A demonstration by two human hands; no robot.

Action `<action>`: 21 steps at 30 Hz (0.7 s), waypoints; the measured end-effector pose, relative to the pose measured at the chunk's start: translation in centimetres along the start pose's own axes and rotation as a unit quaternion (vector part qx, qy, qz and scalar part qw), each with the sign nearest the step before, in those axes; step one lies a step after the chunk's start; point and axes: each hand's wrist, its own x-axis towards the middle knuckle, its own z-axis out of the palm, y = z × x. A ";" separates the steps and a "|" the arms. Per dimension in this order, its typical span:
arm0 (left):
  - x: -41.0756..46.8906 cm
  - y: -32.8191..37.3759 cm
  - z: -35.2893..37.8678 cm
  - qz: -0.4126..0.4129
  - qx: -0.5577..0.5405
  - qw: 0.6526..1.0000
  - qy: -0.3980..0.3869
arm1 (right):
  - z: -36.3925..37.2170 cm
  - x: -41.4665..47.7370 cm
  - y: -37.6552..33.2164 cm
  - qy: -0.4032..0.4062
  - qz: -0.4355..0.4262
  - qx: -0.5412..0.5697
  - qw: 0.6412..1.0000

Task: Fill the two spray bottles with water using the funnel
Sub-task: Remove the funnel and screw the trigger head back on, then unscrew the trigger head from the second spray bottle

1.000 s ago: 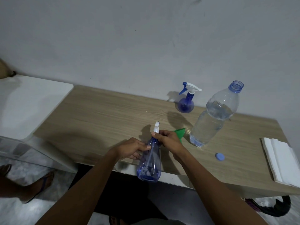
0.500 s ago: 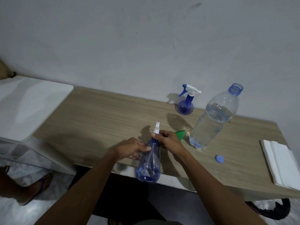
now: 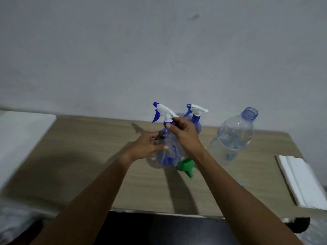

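Head view: the near spray bottle (image 3: 163, 152) is held up over the wooden table (image 3: 85, 156), body cupped by the left hand (image 3: 146, 147), collar under the white trigger head pinched by the right hand (image 3: 184, 133). Looks like the head's being unscrewed, so nothing's been filled yet. The second spray bottle (image 3: 195, 119) is parked at the back, capped. The green funnel (image 3: 186, 166) is lying unused beside the uncapped water bottle (image 3: 231, 138).
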 end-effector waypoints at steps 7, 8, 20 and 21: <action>8.1 -0.5 1.5 0.024 0.124 0.979 0.160 | -2.7 4.2 3.0 0.275 0.023 -0.033 0.961; 8.9 -0.6 1.7 0.028 0.141 0.971 0.192 | -3.1 4.5 3.6 0.313 0.041 -0.037 0.948; 13.4 -3.9 2.8 0.062 0.167 0.944 0.277 | -4.8 9.2 5.5 0.361 0.057 -0.061 0.929; 13.4 -4.0 2.8 0.066 0.168 0.943 0.280 | -4.7 9.4 5.5 0.363 0.061 -0.066 0.928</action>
